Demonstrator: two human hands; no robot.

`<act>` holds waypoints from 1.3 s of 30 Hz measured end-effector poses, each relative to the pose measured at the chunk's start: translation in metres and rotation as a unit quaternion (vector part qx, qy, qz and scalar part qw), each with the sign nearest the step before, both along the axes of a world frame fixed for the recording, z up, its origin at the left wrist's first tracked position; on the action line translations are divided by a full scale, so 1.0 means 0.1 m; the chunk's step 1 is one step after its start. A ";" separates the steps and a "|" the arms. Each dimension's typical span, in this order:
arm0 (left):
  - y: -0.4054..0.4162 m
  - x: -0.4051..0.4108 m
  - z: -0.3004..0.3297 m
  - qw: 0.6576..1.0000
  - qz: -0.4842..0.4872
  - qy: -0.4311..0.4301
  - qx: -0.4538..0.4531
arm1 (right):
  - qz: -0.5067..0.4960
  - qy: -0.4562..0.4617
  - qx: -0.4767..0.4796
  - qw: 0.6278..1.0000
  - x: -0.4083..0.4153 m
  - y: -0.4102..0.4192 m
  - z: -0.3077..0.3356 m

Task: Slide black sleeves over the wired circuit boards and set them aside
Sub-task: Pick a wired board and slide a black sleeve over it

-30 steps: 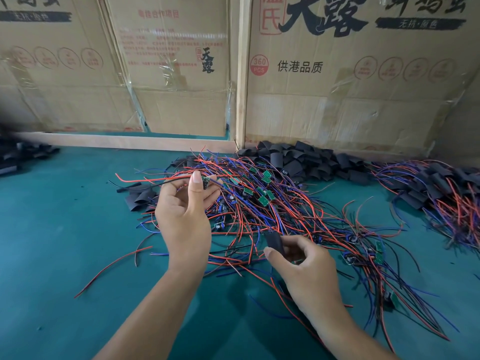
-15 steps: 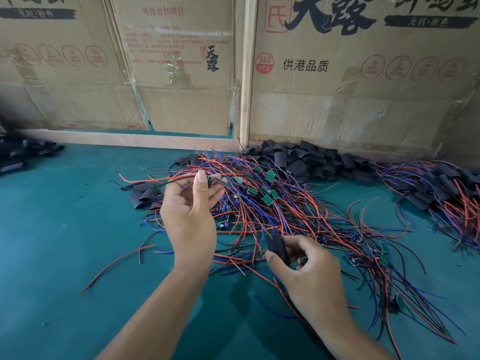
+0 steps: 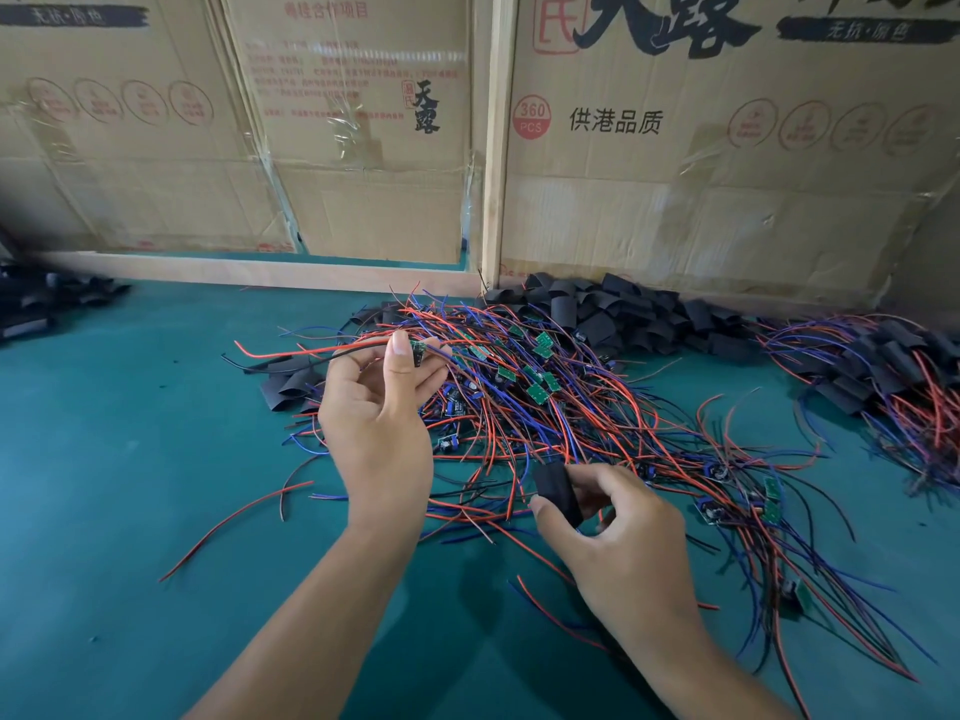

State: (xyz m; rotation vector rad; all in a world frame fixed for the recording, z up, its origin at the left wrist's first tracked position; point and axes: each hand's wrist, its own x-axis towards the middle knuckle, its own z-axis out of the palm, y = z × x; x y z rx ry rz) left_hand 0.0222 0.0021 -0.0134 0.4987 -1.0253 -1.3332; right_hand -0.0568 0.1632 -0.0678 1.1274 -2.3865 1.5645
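My left hand (image 3: 376, 423) is raised over the tangle of wires and pinches a small wired circuit board (image 3: 417, 350) at its fingertips, its red and black leads trailing off to the left. My right hand (image 3: 618, 532) sits lower and nearer, holding a black sleeve (image 3: 558, 488) between thumb and fingers. The two hands are apart, the sleeve clear of the board. A big heap of wired circuit boards (image 3: 540, 397) with red, blue and black leads lies on the green mat behind both hands.
A pile of loose black sleeves (image 3: 618, 314) lies against the cardboard boxes (image 3: 675, 210) at the back. Sleeved boards (image 3: 893, 371) are heaped at the far right. More black sleeves (image 3: 291, 387) lie left of the wires, and dark items (image 3: 47, 304) at the far left edge.
Both hands have kept their grips and held nearly still. The view has shifted slightly.
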 end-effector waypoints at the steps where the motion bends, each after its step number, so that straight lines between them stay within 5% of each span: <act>1: 0.01 0.00 0.00 1.000 -0.001 -0.001 -0.001 | -0.002 -0.002 -0.003 1.000 0.00 0.00 0.00; 10: 0.04 0.00 0.00 1.000 -0.006 -0.009 -0.013 | -0.018 -0.049 -0.020 0.998 -0.04 -0.01 0.00; 21: 0.04 0.00 -0.01 1.000 -0.030 -0.005 -0.001 | 0.011 0.024 -0.006 1.000 -0.06 0.01 0.06; 33: 0.21 -0.09 -0.12 0.960 -0.250 -0.085 0.099 | 0.011 0.142 0.008 0.990 -0.15 0.00 0.09; 39: 0.24 -0.11 -0.17 0.950 -0.261 -0.162 0.063 | -0.001 0.184 0.116 0.976 -0.31 0.06 0.10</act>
